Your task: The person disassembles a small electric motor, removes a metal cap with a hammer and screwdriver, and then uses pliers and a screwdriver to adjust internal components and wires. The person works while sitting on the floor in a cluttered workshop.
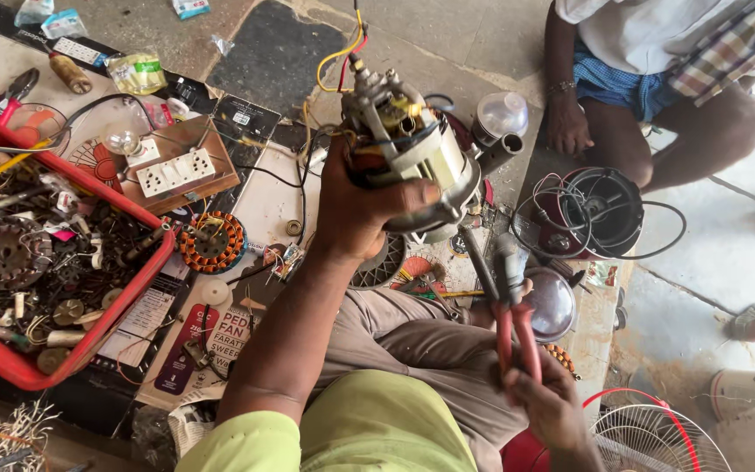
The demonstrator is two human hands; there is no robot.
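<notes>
Left hand (356, 214) is clamped round a small electric motor (404, 144), lifted over the lap, wires trailing up. Right hand (548, 402) grips red-handled pliers (509, 297), jaws angled toward the housing's underside. Looks like mid-dismantling; next wants a steady bite on a fastener.

Ahead of your left hand, far left on floor: green-yellow sachet (136, 72), two pale blue packets (49, 17) at top edge. Under red tray's right side: flattened printed carton (211, 336), white with maroon panel.
</notes>
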